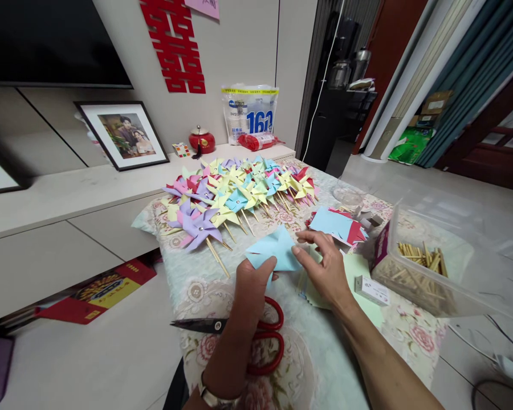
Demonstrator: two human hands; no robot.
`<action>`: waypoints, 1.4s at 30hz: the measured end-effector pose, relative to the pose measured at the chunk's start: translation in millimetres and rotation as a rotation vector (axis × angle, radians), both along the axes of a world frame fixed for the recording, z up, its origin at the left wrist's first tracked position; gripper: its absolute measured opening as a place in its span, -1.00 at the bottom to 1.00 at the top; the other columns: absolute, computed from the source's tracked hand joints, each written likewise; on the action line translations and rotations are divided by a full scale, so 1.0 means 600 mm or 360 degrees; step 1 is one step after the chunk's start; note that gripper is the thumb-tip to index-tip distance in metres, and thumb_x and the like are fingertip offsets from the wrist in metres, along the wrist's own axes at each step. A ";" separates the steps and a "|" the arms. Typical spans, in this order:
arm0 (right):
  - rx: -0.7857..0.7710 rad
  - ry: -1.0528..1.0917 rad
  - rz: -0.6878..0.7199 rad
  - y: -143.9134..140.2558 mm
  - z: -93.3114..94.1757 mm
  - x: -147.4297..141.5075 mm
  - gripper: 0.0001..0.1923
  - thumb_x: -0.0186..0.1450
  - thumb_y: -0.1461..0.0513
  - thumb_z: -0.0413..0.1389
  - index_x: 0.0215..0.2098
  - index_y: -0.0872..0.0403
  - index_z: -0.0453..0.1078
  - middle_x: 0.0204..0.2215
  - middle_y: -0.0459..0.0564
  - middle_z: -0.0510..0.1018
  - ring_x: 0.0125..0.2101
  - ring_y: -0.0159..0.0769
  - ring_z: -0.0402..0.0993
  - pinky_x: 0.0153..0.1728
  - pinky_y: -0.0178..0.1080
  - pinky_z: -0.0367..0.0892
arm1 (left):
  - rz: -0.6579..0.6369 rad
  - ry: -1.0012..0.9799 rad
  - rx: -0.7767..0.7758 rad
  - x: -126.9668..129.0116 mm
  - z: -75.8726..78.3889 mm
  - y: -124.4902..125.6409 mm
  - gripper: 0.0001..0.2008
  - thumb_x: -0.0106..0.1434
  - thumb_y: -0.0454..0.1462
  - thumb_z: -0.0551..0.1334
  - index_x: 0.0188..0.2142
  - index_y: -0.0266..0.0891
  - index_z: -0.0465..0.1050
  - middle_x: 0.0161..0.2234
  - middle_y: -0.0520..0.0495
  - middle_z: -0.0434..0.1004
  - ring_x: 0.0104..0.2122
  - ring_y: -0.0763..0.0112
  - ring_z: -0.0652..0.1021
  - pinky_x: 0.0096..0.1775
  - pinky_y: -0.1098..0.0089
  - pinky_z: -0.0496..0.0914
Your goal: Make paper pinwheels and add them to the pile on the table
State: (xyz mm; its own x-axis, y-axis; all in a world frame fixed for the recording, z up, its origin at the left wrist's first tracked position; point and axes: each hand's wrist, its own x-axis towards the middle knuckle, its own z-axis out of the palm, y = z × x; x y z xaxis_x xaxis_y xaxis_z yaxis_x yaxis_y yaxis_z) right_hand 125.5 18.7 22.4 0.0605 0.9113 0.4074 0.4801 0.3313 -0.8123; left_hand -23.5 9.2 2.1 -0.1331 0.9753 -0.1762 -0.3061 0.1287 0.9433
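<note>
A light blue paper pinwheel blank (277, 246), its flaps partly folded, is held above the flowered tablecloth. My left hand (256, 276) pinches its lower edge, thumb on top. At its right side is my right hand (322, 265), thumb and fingers curved apart near the paper's edge; whether they touch it I cannot tell. Scissors (267, 336) with red handles lie under my left forearm, black blades toward the left. Beneath my right hand is a stack of pale green paper (361, 270). Finished pinwheels (239, 196) on wooden sticks are heaped at the far side.
At right stands a clear plastic box (419, 285) with wooden sticks. A small white box (371, 290) sits beside it, and blue and red paper sheets (336, 224) lie behind. A cabinet (60, 193) with a framed photo (123, 135) runs along the wall.
</note>
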 end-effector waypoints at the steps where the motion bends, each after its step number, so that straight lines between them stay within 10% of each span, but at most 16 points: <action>1: -0.0060 0.0162 0.0010 0.003 -0.001 0.004 -0.63 0.23 0.13 0.22 0.00 0.00 0.46 -0.10 0.07 0.57 -0.05 -0.06 0.40 -0.04 0.00 0.27 | -0.0041 -0.0013 0.0006 -0.003 -0.001 0.000 -0.83 0.00 -0.22 0.36 -0.42 -0.27 0.53 -0.54 0.06 0.48 -0.52 0.43 0.42 -0.46 0.44 0.32; 8: -0.0602 0.1177 0.0475 0.012 0.002 0.019 -0.32 0.18 0.10 0.27 0.24 -0.02 0.28 -0.11 0.03 0.59 -0.11 -0.13 0.50 -0.07 -0.10 0.35 | -0.0583 0.0208 -0.0013 -0.041 0.043 0.006 -0.88 -0.01 -0.25 0.31 -0.46 -0.25 0.52 -0.55 0.04 0.47 -0.55 0.43 0.39 -0.48 0.45 0.28; 22: -0.0821 0.0694 0.0924 -0.002 0.013 0.016 -0.01 0.07 0.29 0.31 0.40 0.11 0.00 -0.41 -0.19 0.39 -0.41 -0.37 0.33 -0.42 -0.31 0.19 | -0.1615 0.1600 0.0075 -0.046 0.134 0.065 -0.97 -0.15 -0.35 0.19 -0.61 -0.22 0.40 -0.63 0.10 0.31 -0.53 0.38 0.35 -0.44 0.42 0.23; 42: -0.0847 0.0599 0.0922 -0.002 0.004 0.013 -0.07 0.02 0.42 0.17 0.37 0.11 0.07 -0.15 -0.01 0.55 -0.31 -0.33 0.43 -0.39 -0.34 0.29 | -0.1734 0.1467 0.0084 -0.049 0.144 0.085 -0.97 -0.10 -0.29 0.28 -0.58 -0.20 0.45 -0.63 0.09 0.37 -0.56 0.41 0.34 -0.47 0.42 0.17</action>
State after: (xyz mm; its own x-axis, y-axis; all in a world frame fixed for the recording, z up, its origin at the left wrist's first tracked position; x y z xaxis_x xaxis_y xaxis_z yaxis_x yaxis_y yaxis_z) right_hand 133.4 17.8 24.6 -0.4266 0.9037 -0.0353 0.0221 -0.0287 -0.9993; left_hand -53.2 60.3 88.6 0.6289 0.6659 -0.4012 0.6356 -0.1433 0.7586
